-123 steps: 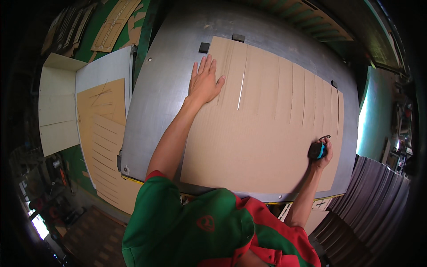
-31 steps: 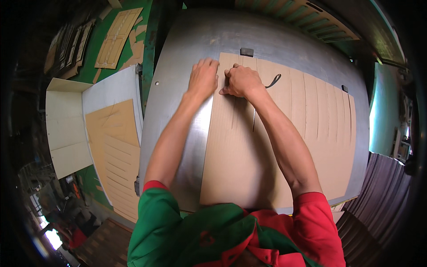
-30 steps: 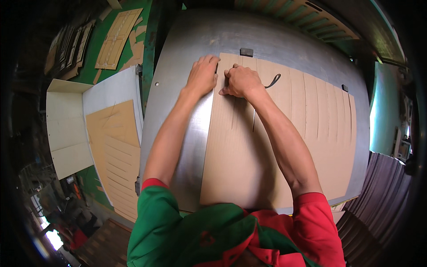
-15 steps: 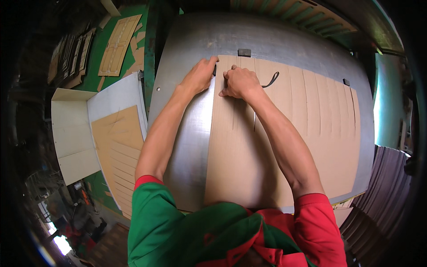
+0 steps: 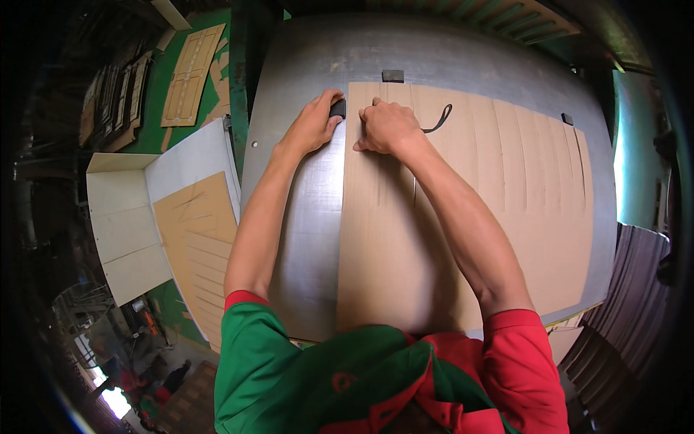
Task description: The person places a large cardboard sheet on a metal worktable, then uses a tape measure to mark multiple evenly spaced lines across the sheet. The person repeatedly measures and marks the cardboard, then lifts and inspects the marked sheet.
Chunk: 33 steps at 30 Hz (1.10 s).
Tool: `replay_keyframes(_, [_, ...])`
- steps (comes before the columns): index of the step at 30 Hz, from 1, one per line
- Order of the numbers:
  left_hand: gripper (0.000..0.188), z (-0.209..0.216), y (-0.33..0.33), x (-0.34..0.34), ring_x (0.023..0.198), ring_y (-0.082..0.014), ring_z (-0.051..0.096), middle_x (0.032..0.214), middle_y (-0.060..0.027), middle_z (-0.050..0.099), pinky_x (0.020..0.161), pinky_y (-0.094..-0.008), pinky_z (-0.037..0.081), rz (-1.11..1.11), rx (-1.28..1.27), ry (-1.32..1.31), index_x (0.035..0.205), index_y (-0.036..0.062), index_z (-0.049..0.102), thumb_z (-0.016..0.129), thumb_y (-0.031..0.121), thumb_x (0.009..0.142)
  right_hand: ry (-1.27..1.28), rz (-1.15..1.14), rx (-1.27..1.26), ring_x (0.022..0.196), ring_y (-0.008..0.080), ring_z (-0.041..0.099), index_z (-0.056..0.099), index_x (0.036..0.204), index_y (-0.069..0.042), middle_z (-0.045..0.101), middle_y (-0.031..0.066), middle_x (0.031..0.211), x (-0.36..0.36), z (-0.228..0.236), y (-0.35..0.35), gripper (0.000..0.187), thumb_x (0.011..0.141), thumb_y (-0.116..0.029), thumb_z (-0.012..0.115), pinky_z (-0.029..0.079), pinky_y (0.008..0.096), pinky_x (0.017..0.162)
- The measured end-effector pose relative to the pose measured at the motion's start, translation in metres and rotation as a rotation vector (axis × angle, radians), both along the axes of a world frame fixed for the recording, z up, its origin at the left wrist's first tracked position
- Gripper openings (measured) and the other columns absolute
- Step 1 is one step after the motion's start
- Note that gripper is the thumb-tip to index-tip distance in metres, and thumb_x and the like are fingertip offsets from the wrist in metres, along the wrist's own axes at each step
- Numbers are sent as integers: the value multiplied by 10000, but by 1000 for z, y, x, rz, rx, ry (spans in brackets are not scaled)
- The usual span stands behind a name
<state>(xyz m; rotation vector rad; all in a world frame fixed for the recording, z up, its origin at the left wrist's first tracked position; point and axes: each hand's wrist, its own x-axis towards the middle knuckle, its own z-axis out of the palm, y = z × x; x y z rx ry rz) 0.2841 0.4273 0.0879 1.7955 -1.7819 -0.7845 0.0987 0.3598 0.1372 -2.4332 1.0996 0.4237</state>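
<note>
one broad tan cardboard sheet (image 5: pixel 463 239) lay flat on one grey metal table (image 5: pixel 311 239), its slits (image 5: pixel 500 155) looking cut already, some too faint to count! two small dark rectangular blocks (image 5: pixel 392 76) sat at its far edge, apparently placed; a third black block (image 5: pixel 337 108) was pinched in the left hand (image 5: pixel 312 123), just beside the left edge, not yet released. the right hand (image 5: pixel 390 129) curled over the sheet, one thin black strap loop (image 5: pixel 439 119) poking out; what it gripped, no telling!
</note>
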Motion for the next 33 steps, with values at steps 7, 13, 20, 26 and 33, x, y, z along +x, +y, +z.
replay_keyframes(7, [440, 5, -7, -1, 1285, -440, 573, 1330, -274, 628, 1072, -463, 473, -47, 15, -40, 1339, -7, 462, 647, -23, 940, -4, 4, -5, 1112, 316, 703, 752, 1142, -64, 687, 160, 1220, 0, 1, 1, 545, 777, -452, 868, 583, 425, 925])
replay_keyframes(13, [433, 4, -8, -2, 1278, -439, 576, 1325, -268, 632, 1072, -461, 474, -41, 34, -71, 1327, -9, 471, 654, -24, 935, -8, 6, 0, 1110, 317, 703, 752, 1144, -63, 691, 163, 1216, -1, 2, 1, 530, 782, -433, 868, 581, 425, 928])
replay_keyframes(20, [406, 4, -10, -1, 1268, -440, 579, 1314, -261, 638, 1066, -465, 476, -56, 43, -72, 1302, -3, 485, 649, -30, 932, -22, 3, -3, 1115, 314, 699, 752, 1149, -68, 693, 162, 1212, -1, 3, 1, 530, 779, -428, 870, 580, 427, 930])
replay_keyframes(26, [400, 4, -13, -2, 1231, -437, 608, 1276, -254, 664, 1032, -466, 494, -54, 56, -106, 1272, 2, 502, 679, -27, 914, -25, -2, 1, 1112, 315, 701, 756, 1141, -67, 697, 165, 1205, -2, 5, 2, 520, 778, -421, 871, 580, 426, 929])
replay_keyframes(33, [450, 5, -33, 8, 1191, -414, 647, 1250, -236, 695, 959, -432, 531, -12, 226, -83, 1212, 13, 539, 789, 16, 837, 8, 16, 36, 1124, 353, 682, 718, 1163, -82, 648, 154, 1262, -1, 0, -2, 551, 796, -473, 844, 562, 469, 944])
